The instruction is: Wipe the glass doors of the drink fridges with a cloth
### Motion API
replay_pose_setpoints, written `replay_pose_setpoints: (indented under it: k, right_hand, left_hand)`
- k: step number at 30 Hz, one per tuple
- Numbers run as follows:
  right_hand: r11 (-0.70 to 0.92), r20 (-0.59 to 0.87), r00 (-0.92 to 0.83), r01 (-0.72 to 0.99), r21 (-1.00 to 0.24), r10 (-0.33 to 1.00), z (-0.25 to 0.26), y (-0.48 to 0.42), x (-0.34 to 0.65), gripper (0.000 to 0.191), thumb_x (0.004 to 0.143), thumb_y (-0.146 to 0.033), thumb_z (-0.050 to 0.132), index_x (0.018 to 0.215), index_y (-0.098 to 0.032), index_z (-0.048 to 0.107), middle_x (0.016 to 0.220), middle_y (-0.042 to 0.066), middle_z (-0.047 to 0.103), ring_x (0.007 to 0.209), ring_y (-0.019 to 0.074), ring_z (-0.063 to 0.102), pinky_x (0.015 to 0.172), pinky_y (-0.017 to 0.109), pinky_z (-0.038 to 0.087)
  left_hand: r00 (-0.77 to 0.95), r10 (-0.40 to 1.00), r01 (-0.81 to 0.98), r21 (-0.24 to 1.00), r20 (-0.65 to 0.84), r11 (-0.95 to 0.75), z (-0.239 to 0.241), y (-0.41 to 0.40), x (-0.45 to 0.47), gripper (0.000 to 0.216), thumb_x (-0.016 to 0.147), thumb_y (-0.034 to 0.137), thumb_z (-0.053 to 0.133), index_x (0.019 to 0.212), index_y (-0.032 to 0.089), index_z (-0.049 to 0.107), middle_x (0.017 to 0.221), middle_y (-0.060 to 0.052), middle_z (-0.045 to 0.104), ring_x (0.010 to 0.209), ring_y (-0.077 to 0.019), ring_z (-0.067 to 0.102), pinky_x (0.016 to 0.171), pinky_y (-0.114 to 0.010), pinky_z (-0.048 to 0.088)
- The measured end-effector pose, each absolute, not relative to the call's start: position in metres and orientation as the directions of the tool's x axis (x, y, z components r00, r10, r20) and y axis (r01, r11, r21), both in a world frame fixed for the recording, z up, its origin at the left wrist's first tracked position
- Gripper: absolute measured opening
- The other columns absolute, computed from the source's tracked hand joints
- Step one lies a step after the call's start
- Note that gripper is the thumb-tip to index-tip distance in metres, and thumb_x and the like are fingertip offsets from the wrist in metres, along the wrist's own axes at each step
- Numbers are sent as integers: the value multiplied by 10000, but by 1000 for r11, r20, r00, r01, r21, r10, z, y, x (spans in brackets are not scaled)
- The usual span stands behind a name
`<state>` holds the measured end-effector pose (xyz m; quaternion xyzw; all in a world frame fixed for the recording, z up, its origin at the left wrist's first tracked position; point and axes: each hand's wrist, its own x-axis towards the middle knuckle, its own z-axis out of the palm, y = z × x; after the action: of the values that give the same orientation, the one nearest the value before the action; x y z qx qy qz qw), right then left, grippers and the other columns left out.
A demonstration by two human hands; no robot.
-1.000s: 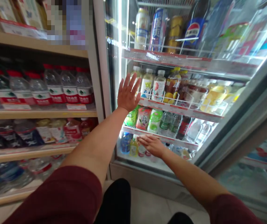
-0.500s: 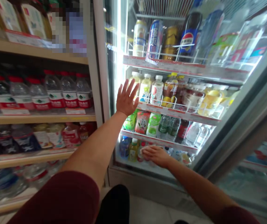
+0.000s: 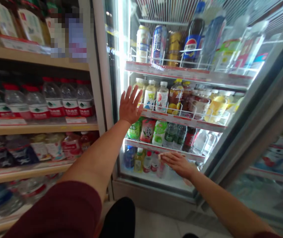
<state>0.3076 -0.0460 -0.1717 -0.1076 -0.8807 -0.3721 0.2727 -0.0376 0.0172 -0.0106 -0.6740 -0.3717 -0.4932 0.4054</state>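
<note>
My left hand (image 3: 130, 105) lies with spread fingers against the glass door (image 3: 141, 180) of a lit drinks fridge, near its left edge and in front of the bottled drinks on a middle shelf. Lower and to the right, my right hand (image 3: 177, 163) presses on the same glass, its fingers together over a small pale cloth (image 3: 160, 156). Only an edge of the cloth shows at the fingertips; the palm hides the rest. Behind the right hand stand small red-capped bottles (image 3: 147, 162) on the bottom shelf.
On the left, an open shelf unit (image 3: 39, 129) holds red-capped water bottles (image 3: 53, 99) and other drinks. A metal door frame (image 3: 227, 152) slants along the right, with another glass door (image 3: 267, 172) beyond it. My knee (image 3: 119, 216) is below, above the tiled floor (image 3: 153, 224).
My right hand has slid right across the glass with the cloth, uncovering red-capped bottles behind it. My left hand stays spread on the glass. The view has shifted slightly.
</note>
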Motion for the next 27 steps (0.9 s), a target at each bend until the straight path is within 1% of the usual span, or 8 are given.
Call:
replay_pose_setpoints:
  k: [3, 7, 10, 16, 20, 23, 25, 27]
  right_hand:
    - [699, 487, -873, 339, 629, -15, -150, -45, 326, 444, 1065, -137, 381, 1438, -256, 590, 1359, -14, 716, 1266, 127, 638, 1046, 306, 496]
    - [581, 793, -607, 664, 471, 50, -85, -35, 345, 580, 1015, -99, 493, 1555, -307, 449, 1440, 29, 658, 1369, 203, 574, 1141, 404, 436]
    - [517, 915, -403, 784, 343, 3, -85, -36, 344, 642, 998, -83, 504, 1590, -304, 392, 1456, 61, 642, 1398, 251, 551, 1135, 448, 450]
    - [641, 598, -802, 462, 613, 6, -91, -42, 341, 609, 1040, -102, 439, 1597, -332, 356, 1358, -9, 717, 1265, 149, 651, 1058, 324, 499]
    - [507, 911, -396, 766, 395, -112, -14, -22, 342, 634, 1007, -83, 437, 1585, -339, 391, 1490, 36, 618, 1401, 243, 537, 1134, 456, 446]
    - [496, 963, -128, 837, 233, -236, 1, -14, 332, 581, 1018, -102, 387, 1558, -304, 452, 1523, 64, 580, 1421, 273, 507, 1153, 506, 426]
    - [503, 950, -248, 806, 311, -191, -20, -18, 321, 591, 1017, -99, 402, 1570, -306, 433, 1476, 60, 627, 1392, 247, 541, 1136, 455, 446]
    - [550, 823, -562, 661, 510, -87, -43, -23, 312, 603, 1015, -102, 436, 1569, -341, 426, 1419, 18, 678, 1328, 185, 601, 1107, 358, 467]
  left_hand:
    - [233, 91, 901, -180, 968, -394, -10, 17, -37, 656, 1012, 377, 406, 1642, 276, 253, 1704, -39, 258, 1607, -247, 91, 1323, -525, 104]
    - [209, 124, 905, -144, 970, -401, -9, 15, -35, 648, 1003, 379, 417, 1629, 268, 294, 1696, -36, 284, 1606, -255, 113, 1321, -535, 111]
    - [205, 124, 910, -142, 971, -390, -9, 15, -35, 650, 999, 385, 417, 1626, 260, 303, 1695, -41, 287, 1606, -255, 107, 1319, -535, 122]
    - [212, 143, 907, -140, 967, -398, -9, 16, -36, 653, 997, 381, 421, 1627, 264, 299, 1697, -39, 280, 1607, -253, 103, 1322, -532, 106]
    - [202, 151, 902, -124, 968, -412, -8, 12, -35, 647, 997, 384, 421, 1622, 259, 314, 1695, -40, 289, 1606, -264, 116, 1321, -536, 108]
    - [194, 165, 904, -111, 967, -413, -8, 11, -34, 652, 995, 369, 428, 1626, 263, 303, 1698, -39, 285, 1606, -272, 117, 1319, -545, 101]
    - [206, 162, 904, -124, 965, -409, -9, 12, -34, 661, 996, 361, 424, 1634, 267, 278, 1702, -37, 270, 1606, -266, 109, 1321, -541, 95]
    - [227, 145, 906, -154, 963, -393, -9, 13, -35, 667, 1003, 370, 408, 1643, 279, 246, 1705, -28, 257, 1608, -248, 96, 1324, -533, 99]
